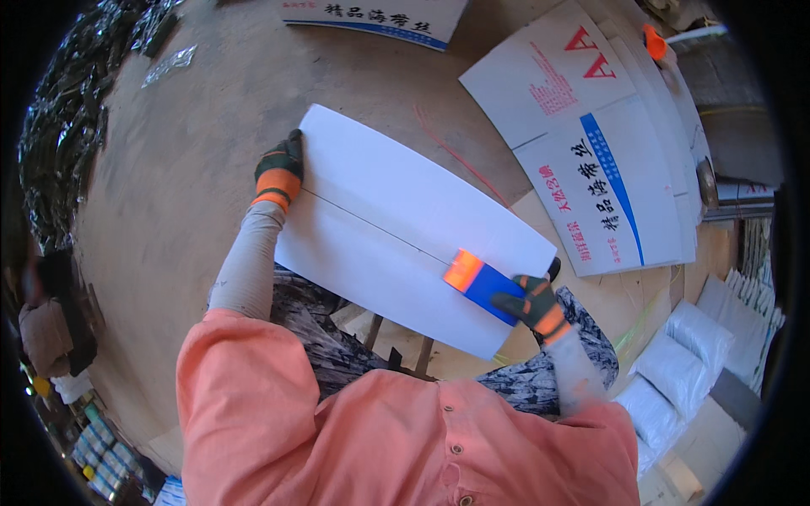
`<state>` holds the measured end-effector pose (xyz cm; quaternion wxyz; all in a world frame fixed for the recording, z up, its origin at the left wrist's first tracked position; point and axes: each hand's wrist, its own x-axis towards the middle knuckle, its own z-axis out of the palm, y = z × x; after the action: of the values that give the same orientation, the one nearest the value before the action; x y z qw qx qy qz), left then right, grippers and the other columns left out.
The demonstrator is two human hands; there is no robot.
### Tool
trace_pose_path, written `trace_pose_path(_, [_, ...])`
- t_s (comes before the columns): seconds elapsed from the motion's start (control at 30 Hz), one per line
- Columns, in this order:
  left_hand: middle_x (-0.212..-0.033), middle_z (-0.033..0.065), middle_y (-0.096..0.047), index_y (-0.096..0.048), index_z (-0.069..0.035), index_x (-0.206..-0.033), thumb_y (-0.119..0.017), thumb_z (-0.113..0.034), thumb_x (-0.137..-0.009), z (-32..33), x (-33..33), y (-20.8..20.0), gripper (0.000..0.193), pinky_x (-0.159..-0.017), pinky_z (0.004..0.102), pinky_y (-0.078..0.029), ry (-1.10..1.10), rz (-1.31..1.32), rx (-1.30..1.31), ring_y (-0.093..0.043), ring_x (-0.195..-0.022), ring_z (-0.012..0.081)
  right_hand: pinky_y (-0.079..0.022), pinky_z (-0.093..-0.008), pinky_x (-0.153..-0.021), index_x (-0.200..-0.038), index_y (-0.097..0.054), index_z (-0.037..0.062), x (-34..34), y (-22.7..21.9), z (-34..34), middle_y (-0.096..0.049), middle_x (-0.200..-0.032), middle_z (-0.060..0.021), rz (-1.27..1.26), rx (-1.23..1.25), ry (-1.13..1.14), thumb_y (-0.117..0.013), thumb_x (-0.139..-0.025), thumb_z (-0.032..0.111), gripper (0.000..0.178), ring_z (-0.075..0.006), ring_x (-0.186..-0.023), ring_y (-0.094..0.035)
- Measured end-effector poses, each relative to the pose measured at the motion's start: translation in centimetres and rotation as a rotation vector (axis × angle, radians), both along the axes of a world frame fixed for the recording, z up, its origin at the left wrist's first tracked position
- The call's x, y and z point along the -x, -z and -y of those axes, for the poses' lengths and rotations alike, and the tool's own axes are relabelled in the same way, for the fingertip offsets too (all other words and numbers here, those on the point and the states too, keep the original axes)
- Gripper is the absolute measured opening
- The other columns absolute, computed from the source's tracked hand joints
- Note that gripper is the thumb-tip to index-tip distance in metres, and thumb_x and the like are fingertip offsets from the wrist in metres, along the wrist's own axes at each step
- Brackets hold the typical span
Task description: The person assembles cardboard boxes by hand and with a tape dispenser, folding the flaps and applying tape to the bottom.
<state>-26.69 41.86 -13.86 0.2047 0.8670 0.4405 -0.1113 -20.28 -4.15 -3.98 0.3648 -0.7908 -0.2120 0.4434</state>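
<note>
A white cardboard carton [371,177] lies tilted across my lap, its plain face up and a dark seam running lengthwise along the middle. My left hand [281,173], in a dark green and orange glove, grips the carton's left edge by the seam's end. Near the right end, my gloved right hand [531,304] is closed on a blue, block-shaped tool with an orange end [488,289]. The orange end rests on or just over the seam; its exact kind I cannot make out. Patterned trousers show beneath the carton.
Flattened printed cartons [591,160] lie stacked at the right, with an orange object [654,42] beyond them. Another printed carton [380,21] stands at the far edge. Dark, shiny strips [63,135] are heaped on the left; clear plastic packs [675,363] lie at the lower right.
</note>
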Motion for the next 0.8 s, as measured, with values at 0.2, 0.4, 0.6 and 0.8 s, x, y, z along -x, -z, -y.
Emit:
trace_pose_path(0.2, [-0.142, 0.0115, -0.035, -0.034, -0.008, -0.137, -0.039, -0.041, -0.09, 11.1, -2.3, 2.5, 0.058, -0.108, 0.0522, -0.015, 0.296, 0.294, -0.578, -0.029, -0.132, 0.0305, -0.049, -0.0381, -0.059, -0.086, -0.066, 0.002, 0.1, 1.0, 2.9, -0.063, -0.07, -0.0191, 0.374, 0.22, -0.074, -0.067, -0.069, 0.057, 0.057, -0.0322, -0.064, -0.062])
trace_pose_path(0.4, [-0.145, 0.0102, -0.03, -0.036, -0.015, -0.138, -0.045, -0.034, -0.088, 27.5, -0.7, -0.3, 0.054, -0.109, 0.0564, -0.005, 0.976, 0.492, -0.155, -0.024, -0.135, 0.0253, -0.049, -0.0377, -0.067, -0.087, -0.066, 0.0043, 0.0, -0.1, 6.2, -0.064, -0.077, -0.0176, 0.209, 0.297, -0.026, -0.069, -0.068, 0.056, 0.055, -0.0292, -0.072, -0.063])
trace_pose_path(0.6, [-0.146, 0.0122, -0.027, -0.035, -0.015, -0.138, -0.049, -0.038, -0.086, 27.4, -0.7, -0.9, 0.059, -0.109, 0.0557, -0.003, 0.967, 0.456, -0.122, -0.023, -0.135, 0.0274, -0.049, -0.0364, -0.074, -0.09, -0.068, 0.0085, -1.2, -5.8, 24.4, -0.067, -0.081, -0.0125, 0.196, 0.681, -0.025, -0.069, -0.065, 0.056, 0.054, -0.0282, -0.077, -0.064])
trace_pose_path(0.8, [-0.146, 0.0121, -0.026, -0.035, -0.015, -0.138, -0.048, -0.039, -0.087, 28.6, -0.9, -1.1, 0.058, -0.11, 0.0547, -0.002, 0.982, 0.427, -0.14, -0.022, -0.136, 0.0274, -0.047, -0.0412, -0.076, -0.094, -0.065, 0.0097, 1.6, 7.3, 23.2, -0.064, -0.084, -0.0171, 0.433, 0.679, -0.02, -0.065, -0.069, 0.054, 0.051, -0.0344, -0.08, -0.061])
